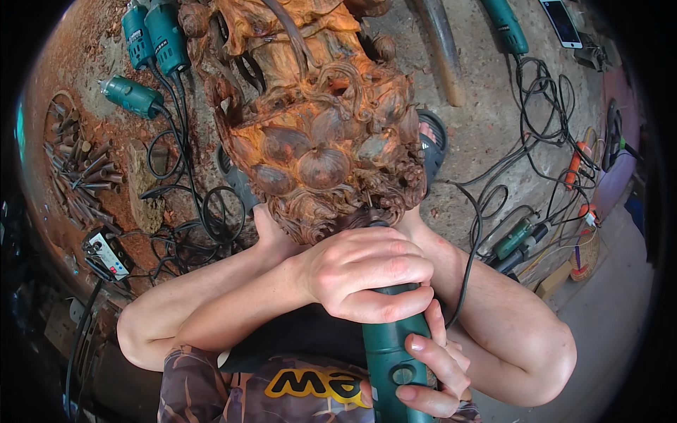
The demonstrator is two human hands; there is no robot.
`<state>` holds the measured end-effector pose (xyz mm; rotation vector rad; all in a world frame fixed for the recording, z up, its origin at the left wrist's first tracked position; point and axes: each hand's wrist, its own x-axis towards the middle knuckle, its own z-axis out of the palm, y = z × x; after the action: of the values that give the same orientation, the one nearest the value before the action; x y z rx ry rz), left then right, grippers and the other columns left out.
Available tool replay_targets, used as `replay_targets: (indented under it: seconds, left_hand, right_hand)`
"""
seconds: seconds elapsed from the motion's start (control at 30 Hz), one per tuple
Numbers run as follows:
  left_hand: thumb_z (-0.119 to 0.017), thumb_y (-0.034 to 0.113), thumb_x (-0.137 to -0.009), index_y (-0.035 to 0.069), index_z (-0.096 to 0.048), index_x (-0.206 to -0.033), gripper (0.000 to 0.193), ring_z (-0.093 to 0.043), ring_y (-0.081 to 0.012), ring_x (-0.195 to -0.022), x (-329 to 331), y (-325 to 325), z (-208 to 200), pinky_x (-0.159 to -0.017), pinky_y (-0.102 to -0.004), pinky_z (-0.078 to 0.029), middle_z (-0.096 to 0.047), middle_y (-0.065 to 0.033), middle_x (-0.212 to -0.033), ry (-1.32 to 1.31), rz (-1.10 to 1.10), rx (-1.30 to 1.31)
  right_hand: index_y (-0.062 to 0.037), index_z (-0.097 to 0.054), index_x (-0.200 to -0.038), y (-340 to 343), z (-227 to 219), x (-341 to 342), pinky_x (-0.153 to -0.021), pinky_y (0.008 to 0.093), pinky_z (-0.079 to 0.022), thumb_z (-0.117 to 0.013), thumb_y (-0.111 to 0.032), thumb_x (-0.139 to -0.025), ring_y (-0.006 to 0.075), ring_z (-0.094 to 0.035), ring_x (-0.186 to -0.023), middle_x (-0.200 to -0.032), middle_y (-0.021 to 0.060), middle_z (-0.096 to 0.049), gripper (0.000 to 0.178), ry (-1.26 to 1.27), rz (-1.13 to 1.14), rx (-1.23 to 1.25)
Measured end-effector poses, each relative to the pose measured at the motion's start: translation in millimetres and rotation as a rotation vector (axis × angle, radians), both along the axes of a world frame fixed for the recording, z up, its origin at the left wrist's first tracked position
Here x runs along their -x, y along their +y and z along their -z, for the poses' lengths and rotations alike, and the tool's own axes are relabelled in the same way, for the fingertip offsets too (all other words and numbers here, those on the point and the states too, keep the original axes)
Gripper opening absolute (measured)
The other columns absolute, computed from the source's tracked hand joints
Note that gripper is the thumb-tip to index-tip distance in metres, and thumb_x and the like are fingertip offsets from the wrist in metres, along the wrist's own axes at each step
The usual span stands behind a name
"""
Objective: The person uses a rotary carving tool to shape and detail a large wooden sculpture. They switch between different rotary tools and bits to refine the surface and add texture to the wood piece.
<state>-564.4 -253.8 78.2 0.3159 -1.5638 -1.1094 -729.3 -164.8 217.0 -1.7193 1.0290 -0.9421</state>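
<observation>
A green cylindrical die grinder (395,338) lies lengthwise between my hands, its body reaching down past the lower edge. My left hand (374,271) wraps over its front end from above. Lower down, my right hand (434,366) grips the body from the right side, fingers curled around it. The grinder's nose points at the near end of a large brown wood carving (324,166) between my legs, covered with rounded pods and curling relief. The working tip is hidden by the carving and my left hand, so contact cannot be made out.
More green power tools (130,97) lie at the upper left, another grinder (504,28) at the upper right, with tangled black cords (543,113). A pile of chisel-like metal tools (84,169) and a small control box (107,254) sit left. A phone (560,22) lies far right.
</observation>
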Motion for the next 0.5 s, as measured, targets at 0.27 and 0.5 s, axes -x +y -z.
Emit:
replay_targets:
  seconds: [0.27,0.5]
  left_hand:
    - [-0.09,-0.006,-0.077,0.003,-0.07,-0.106,0.037,-0.074,-0.0274,-0.077,0,1,-1,-0.065,-0.0403,-0.065,-0.072,-0.0137,-0.098,0.03,0.048,-0.033]
    - [-0.091,-0.007,-0.075,0.004,-0.071,-0.106,0.039,-0.074,-0.0273,-0.077,1,2,0,-0.065,-0.0395,-0.065,-0.073,-0.0138,-0.098,0.072,0.052,-0.045]
  right_hand:
    - [-0.0075,-0.06,-0.116,5,-9,-22,-0.092,0.0675,-0.06,-0.097,-0.006,-0.073,0.0725,-0.059,-0.118,-0.127,0.042,-0.064,0.057,0.112,0.166,0.01]
    - [-0.0075,-0.061,-0.117,3,-13,-20,-0.093,0.069,-0.059,-0.089,-0.001,-0.078,0.0712,-0.061,-0.118,-0.124,0.0429,-0.065,0.049,0.124,0.1,-0.002]
